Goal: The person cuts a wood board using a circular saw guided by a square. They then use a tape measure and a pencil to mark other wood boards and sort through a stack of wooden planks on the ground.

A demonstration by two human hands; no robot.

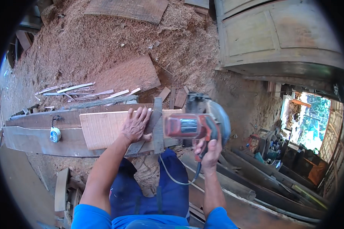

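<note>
Left hand (135, 125) is flat on the pale, ribbed wooden board (103, 129), fingers spread, palm pressing down. It holds nothing; it pins the board, and its fingertips reach the dark metal square (157, 124) standing across the board's right end, probably to keep that straight edge from sliding. The board lies lengthwise on a long, dark, weathered plank (38, 139) that serves as the surface, right end toward the saw.

Right hand (209, 149) is wrapped tight around the black handle of the red-bodied circular saw (195, 126), fingers closed under it, thumb over the top. The saw sits just past the square, its grey blade guard on the far right, over the edge of the surface, so the blade looks lined up with the square as a fence. A black cord (176, 175) loops down from the handle across the person's blue trousers.

Left forearm runs up and slightly right, elbow bent, wrist flat. Right forearm rises almost straight, wrist cocked inward.

A small blue-and-white tape measure (55, 134) rests on the plank well to the left. Reddish sawdust (103, 42) blankets the floor beyond, with thin offcut strips (76, 89) scattered on it.
</note>
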